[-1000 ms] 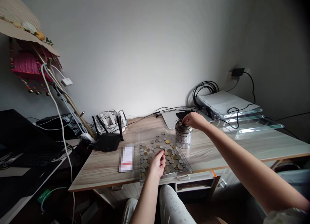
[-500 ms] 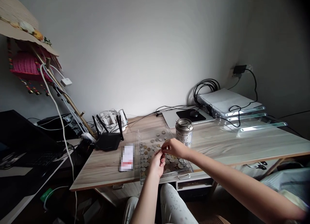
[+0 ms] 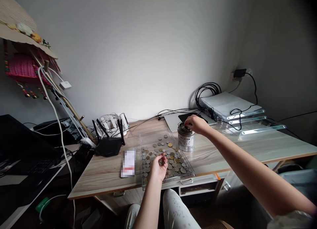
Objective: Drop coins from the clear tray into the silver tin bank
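Observation:
A clear tray [image 3: 188, 174] on the wooden desk bears several silver and gold coins [image 3: 176, 160]. Above its middle, my left hand [image 3: 159, 166] has its fingers curled in, around small coins that barely show. My right hand [image 3: 195, 123] is at the top of a metal tin [image 3: 186, 141] with a printed label, fingertips pinched together at the lid. What those fingertips hold, if anything, is too small to make out. The tin stands upright just right of the tray's far corner.
Left of the tray lies a phone-like object [image 3: 128, 163], its face blurred. A black router [image 3: 109, 146] stands behind it. At the back are a silver panel [image 3: 170, 120] and coiled black cables [image 3: 208, 90]. Clear trays [image 3: 247, 116] are stacked at right. A laptop [image 3: 22, 149] is far left.
My right hand has moved from beside my left hand, over the coins, up and right to the tin's lid. My left hand has stayed over the tray. The view has shifted slightly.

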`<action>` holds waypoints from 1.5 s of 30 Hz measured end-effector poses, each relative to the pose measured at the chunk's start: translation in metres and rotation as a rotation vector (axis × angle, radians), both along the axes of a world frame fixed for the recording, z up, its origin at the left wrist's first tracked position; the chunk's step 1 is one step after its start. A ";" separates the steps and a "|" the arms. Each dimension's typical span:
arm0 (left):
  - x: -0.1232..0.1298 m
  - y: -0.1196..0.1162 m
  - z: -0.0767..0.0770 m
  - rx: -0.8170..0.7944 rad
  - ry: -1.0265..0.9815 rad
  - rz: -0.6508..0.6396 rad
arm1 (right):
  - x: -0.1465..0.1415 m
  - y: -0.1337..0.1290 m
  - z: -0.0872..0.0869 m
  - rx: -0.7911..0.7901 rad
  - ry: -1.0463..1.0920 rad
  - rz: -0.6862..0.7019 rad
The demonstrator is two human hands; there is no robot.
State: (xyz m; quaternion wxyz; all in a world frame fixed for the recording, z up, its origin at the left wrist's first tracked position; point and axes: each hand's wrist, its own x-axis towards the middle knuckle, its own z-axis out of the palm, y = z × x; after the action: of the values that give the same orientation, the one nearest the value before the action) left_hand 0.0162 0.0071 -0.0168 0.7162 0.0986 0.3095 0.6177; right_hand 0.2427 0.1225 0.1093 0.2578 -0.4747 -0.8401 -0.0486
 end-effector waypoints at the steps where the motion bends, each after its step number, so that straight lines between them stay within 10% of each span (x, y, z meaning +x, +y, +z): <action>1: 0.000 0.000 0.000 -0.003 -0.003 0.006 | 0.001 0.002 -0.003 0.001 -0.010 -0.008; 12: 0.001 0.001 0.000 -0.033 -0.024 0.026 | -0.023 -0.026 -0.006 0.091 0.098 -0.026; 18: 0.002 0.003 0.000 -0.051 -0.025 0.080 | -0.085 -0.102 -0.054 -0.159 -0.052 0.406; 24: 0.003 0.003 0.000 -0.042 -0.026 0.108 | -0.113 -0.112 -0.080 -0.045 -0.215 0.251; 38: 0.004 -0.006 0.006 0.027 0.067 0.055 | 0.009 0.012 -0.009 0.003 0.086 -0.069; 45: 0.003 -0.006 0.007 0.049 0.047 0.024 | -0.023 -0.016 -0.010 0.088 0.129 -0.002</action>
State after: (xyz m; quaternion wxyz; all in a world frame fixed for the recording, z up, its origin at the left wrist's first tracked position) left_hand 0.0190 0.0007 -0.0103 0.6987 0.1269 0.3124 0.6310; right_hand 0.2197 0.1061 0.0996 0.3319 -0.4660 -0.8183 -0.0549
